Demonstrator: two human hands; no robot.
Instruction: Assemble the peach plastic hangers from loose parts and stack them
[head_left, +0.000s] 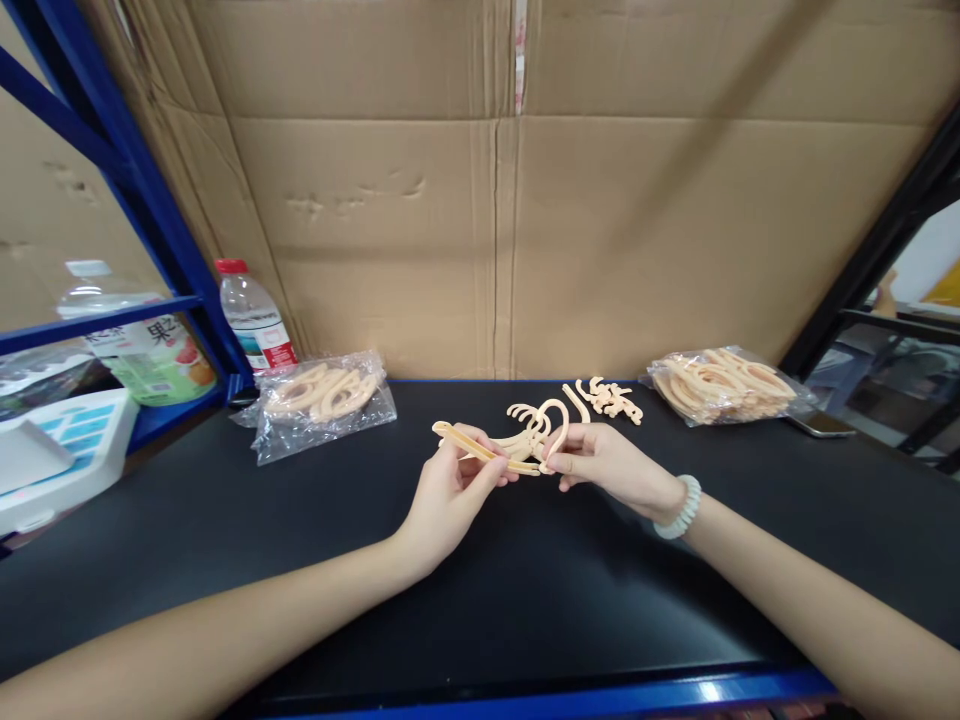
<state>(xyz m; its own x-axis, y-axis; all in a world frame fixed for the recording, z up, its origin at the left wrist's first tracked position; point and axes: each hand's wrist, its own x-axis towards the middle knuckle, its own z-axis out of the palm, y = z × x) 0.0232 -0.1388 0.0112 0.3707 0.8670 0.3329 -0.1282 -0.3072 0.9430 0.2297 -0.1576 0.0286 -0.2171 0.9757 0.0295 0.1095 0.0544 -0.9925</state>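
Between thumb and fingers, my left hand (450, 490) grips a long beige plastic hanger arm (480, 449), which slants down to the right. My right hand (600, 462) pinches a curved beige hanger hook (559, 415) near its lower end. The hook's base meets the arm's right end; whether they are joined I cannot tell. Just behind both hands, more beige hooks and arms (525, 420) lie in a heap, partly hidden by my fingers. A pile of small beige pieces (609, 397) sits beyond my right hand.
At the back left lies a clear bag of beige parts (326, 393), before a red-capped bottle (255, 315). Another bag (724, 385) rests at the back right, beside a phone-like flat object (823, 425). A white tray (105, 440) stands far left. Cardboard (390, 240) walls the black table's (495, 590) rear.
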